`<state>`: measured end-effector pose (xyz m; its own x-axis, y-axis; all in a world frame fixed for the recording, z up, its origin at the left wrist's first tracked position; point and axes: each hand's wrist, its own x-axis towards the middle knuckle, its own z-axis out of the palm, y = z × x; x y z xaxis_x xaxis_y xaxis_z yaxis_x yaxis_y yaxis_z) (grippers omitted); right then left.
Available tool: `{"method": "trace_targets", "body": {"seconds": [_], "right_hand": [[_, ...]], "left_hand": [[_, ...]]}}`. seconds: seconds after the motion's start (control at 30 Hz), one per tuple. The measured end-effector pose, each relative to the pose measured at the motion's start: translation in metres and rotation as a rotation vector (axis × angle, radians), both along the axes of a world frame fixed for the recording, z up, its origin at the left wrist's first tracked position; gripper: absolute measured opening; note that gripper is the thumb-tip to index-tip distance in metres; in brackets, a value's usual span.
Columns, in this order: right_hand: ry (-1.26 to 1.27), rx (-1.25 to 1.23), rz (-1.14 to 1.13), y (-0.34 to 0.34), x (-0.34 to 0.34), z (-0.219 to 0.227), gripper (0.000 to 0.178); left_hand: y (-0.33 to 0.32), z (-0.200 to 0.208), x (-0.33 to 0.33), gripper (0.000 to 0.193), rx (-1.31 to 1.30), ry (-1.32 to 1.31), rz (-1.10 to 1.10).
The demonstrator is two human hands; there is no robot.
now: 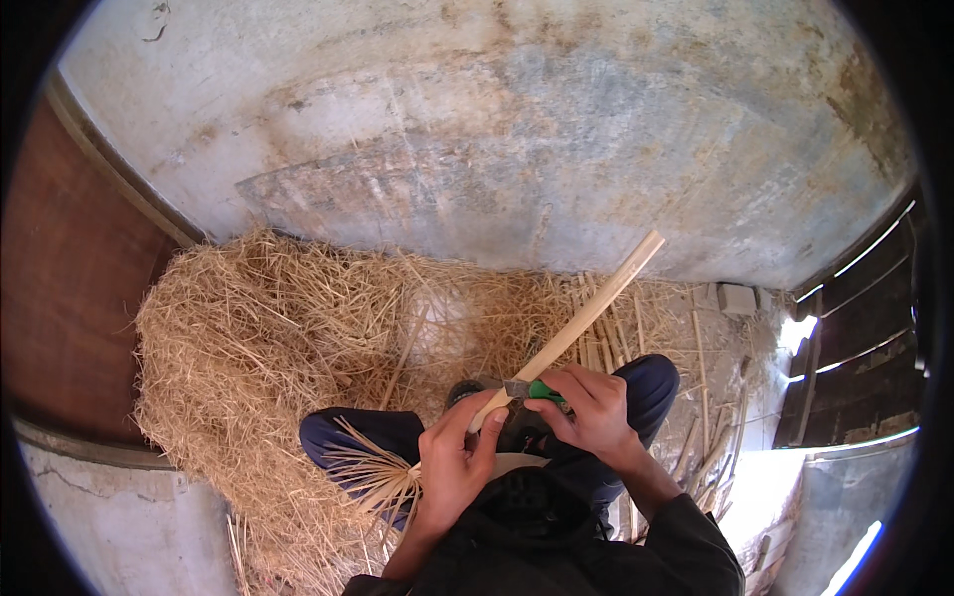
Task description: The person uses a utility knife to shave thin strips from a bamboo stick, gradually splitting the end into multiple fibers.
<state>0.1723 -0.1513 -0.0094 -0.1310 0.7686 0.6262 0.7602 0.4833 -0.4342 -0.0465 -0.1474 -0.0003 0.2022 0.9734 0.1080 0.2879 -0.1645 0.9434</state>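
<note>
A long pale strip of wood or bamboo [596, 303] slants up and to the right from between my knees. Closed around its lower part is my left hand [455, 462], thumb laid along it. At the near end, left of that hand, many thin splints [373, 467] fan out over my left knee; my hand hides whether they join the strip. My right hand [588, 409] grips a knife with a green handle [544, 390]. Its short, dark blade [517, 388] touches the strip just beyond my left fingers.
A big heap of straw [248, 348] lies at the left, spreading along the stained wall [477, 159]. Several sticks [701, 368] are scattered on the floor at the right, near a grey block [736, 299]. Dark boards [855, 328] stand far right, a brown panel [79, 268] far left.
</note>
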Motion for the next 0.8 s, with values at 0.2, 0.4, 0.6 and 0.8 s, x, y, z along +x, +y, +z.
{"method": "trace_targets", "body": {"seconds": [0.2, 0.4, 0.6, 0.8], "right_hand": [[-0.014, 0.010, -0.001, -0.001, -0.001, 0.000, 0.038], [-0.077, 0.095, -0.051, 0.000, 0.002, 0.002, 0.037], [-0.106, 0.131, -0.072, -0.001, 0.004, 0.013, 0.035], [-0.132, 0.177, -0.075, -0.001, 0.006, 0.018, 0.034]], "left_hand": [[0.001, -0.003, 0.001, 0.020, 0.047, -0.023, 0.011], [0.002, 0.003, 0.004, 0.016, 0.049, -0.007, -0.010], [0.000, 0.008, 0.005, 0.015, 0.010, -0.022, -0.028], [-0.003, 0.013, 0.003, 0.015, 0.015, -0.010, -0.034]]}}
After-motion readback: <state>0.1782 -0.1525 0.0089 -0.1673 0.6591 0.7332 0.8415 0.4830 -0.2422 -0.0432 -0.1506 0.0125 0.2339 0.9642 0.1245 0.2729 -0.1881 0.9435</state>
